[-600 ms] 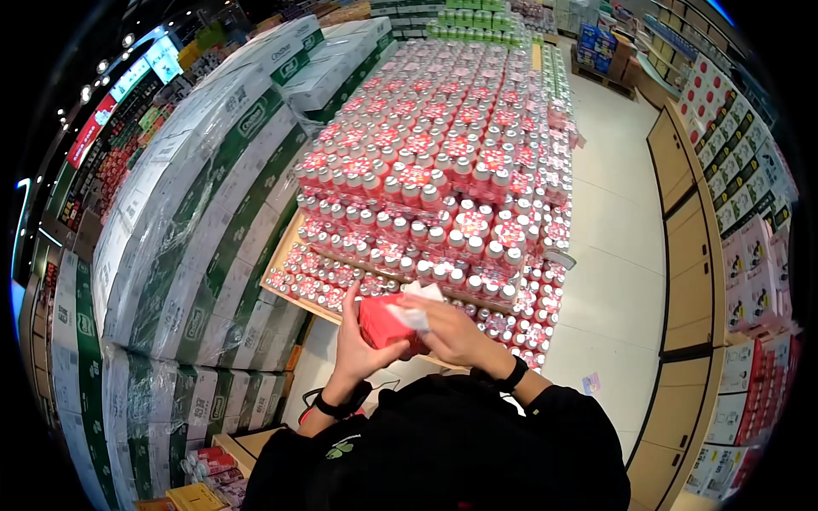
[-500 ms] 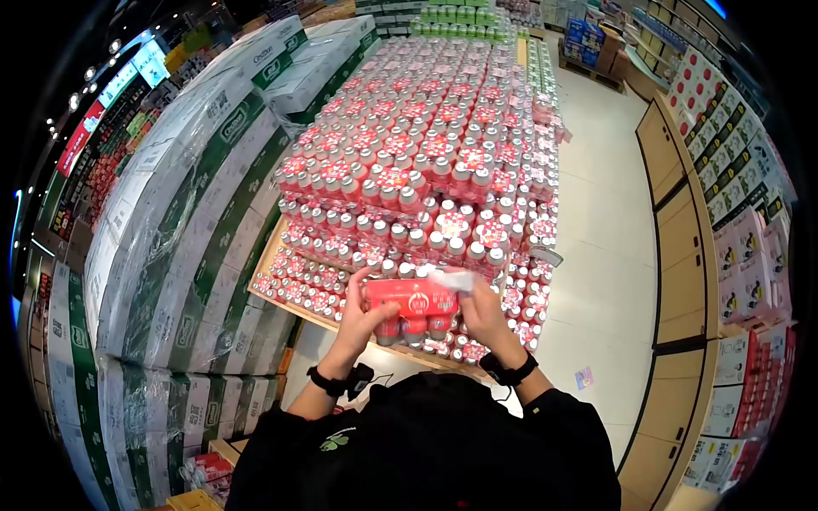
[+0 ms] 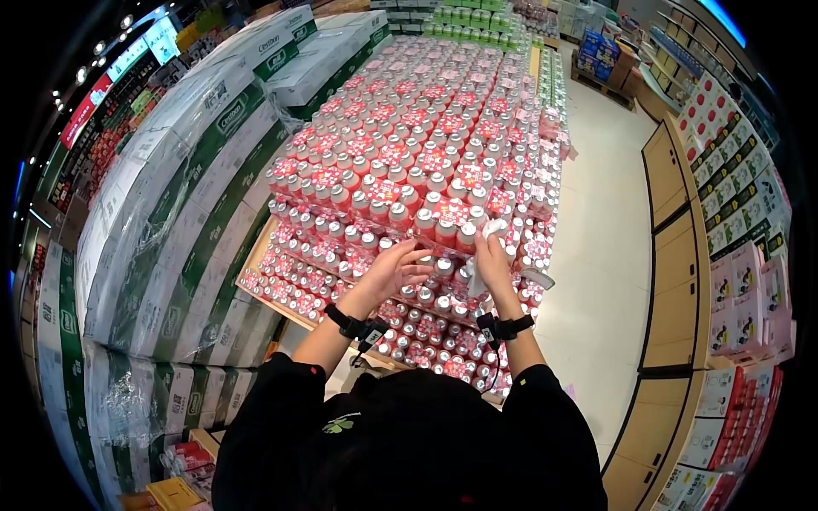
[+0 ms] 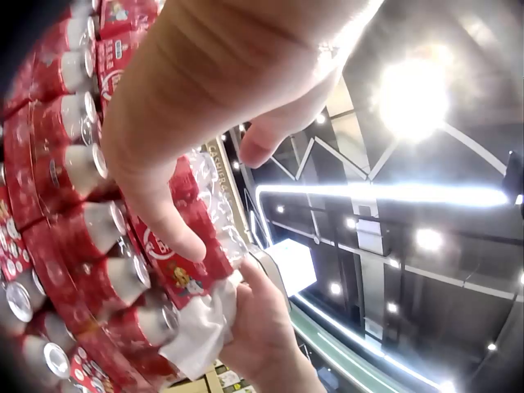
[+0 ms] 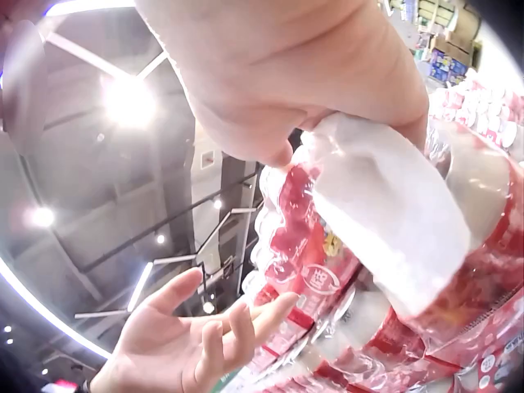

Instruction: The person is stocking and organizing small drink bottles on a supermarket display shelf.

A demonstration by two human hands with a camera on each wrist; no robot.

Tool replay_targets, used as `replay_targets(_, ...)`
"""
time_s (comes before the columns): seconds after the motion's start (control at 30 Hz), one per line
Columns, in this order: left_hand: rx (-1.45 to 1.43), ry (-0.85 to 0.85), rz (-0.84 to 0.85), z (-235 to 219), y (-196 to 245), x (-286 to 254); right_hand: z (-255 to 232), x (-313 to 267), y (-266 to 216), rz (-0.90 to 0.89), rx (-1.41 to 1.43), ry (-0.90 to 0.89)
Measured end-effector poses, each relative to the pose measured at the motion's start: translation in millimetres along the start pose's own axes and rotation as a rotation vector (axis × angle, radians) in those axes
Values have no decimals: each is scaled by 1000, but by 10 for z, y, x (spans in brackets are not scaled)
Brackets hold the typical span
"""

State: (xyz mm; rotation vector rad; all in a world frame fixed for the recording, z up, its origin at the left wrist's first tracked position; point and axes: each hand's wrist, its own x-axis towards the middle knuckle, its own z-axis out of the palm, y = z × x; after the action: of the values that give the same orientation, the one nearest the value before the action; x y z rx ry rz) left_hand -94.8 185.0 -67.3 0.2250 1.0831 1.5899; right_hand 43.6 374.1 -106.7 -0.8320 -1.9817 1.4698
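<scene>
In the head view my left hand (image 3: 396,268) is held up before the front of the stacked red-and-white can packs (image 3: 383,157), its fingers spread and loosely bent, with nothing in it. My right hand (image 3: 494,260) pinches a crumpled white cloth or tissue (image 3: 474,279) beside a shrink-wrapped can pack (image 3: 447,223) at the stack's front right corner. The right wrist view shows the white cloth (image 5: 393,213) hanging from my right hand (image 5: 319,74) against wrapped cans. Closer up, the left wrist view has my left hand (image 4: 205,90) over the red wrapping (image 4: 184,262).
Tall plastic-wrapped white and green cartons (image 3: 187,187) stand along the left. Pale floor (image 3: 596,204) runs down the right side, bordered by wooden cabinets (image 3: 677,255) with boxed goods above. Green cans (image 3: 477,25) are stacked at the far end.
The red can pack that was between both hands has left them and now sits at the stack's front corner. Both hands have moved forward, the left letting go, the right keeping the white cloth.
</scene>
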Motion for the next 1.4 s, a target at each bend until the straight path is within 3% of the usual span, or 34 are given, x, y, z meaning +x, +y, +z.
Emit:
replay_targets(0.07,-16,17,-7,-86,-20,-23,22,-34,129,-99,-32,54)
replay_targets(0.17,109,136,102,-221,-7,-167,30,-17,5,6,83,-52)
replay_targets(0.27,235,270,188,-446,59,-160,254,70,226,-50,83,-2)
replay_targets(0.4,148,201,137,-555,103,43,136,-29,-239,-35,64,24)
replay_targets(0.43,143,248,160,-572,113,64,154,-61,-360,-66,83,37)
replay_targets(0.5,138,300,181,-611,199,33,222,13,-144,-34,125,23)
replay_targets(0.57,289,253,139,-656,387,-120,218,9,-20,-21,-85,69)
replay_targets(0.6,335,377,309,-790,412,-151,240,17,27,-59,-56,96)
replay_targets(0.63,477,601,638,-1047,554,-166,164,-3,-13,-101,264,77)
replay_targets(0.67,470,598,628,-1255,571,-205,183,-27,-59,-62,209,72)
replay_targets(0.73,634,860,945,-1677,1016,-273,197,-61,-163,-24,138,81)
replay_targets(0.77,704,875,904,-2093,996,-88,172,-68,-149,-33,192,77)
replay_targets(0.8,695,887,902,-2248,1181,-53,153,-60,-137,-43,245,73)
replay_targets(0.83,699,992,778,-2474,1501,-136,221,-34,-118,5,172,61)
replay_targets(0.87,738,912,774,-2698,1600,191,190,-3,-154,-13,162,93)
replay_targets(0.9,734,891,725,-2611,1819,254,146,25,-187,-30,151,125)
replay_targets(0.93,599,711,666,-2821,1871,178,220,39,-23,-43,46,123)
replay_targets(0.97,617,656,624,-3108,1903,193,212,58,57,43,109,68)
replay_targets(1.03,833,385,612,-3276,2040,420,247,139,167,-42,69,136)
replay_targets(1.07,847,404,592,-3207,2143,577,132,161,16,165,144,24)
replay_targets(1.1,871,441,515,-3305,2173,594,147,152,-44,169,147,43)
replay_targets(1.2,799,364,604,-3402,2133,574,247,114,-83,-37,25,88)
replay_targets(1.3,807,329,670,-3365,2136,538,236,141,-163,-23,-103,56)
replay_targets(1.4,824,303,683,-3107,2196,458,225,144,-96,-26,21,42)
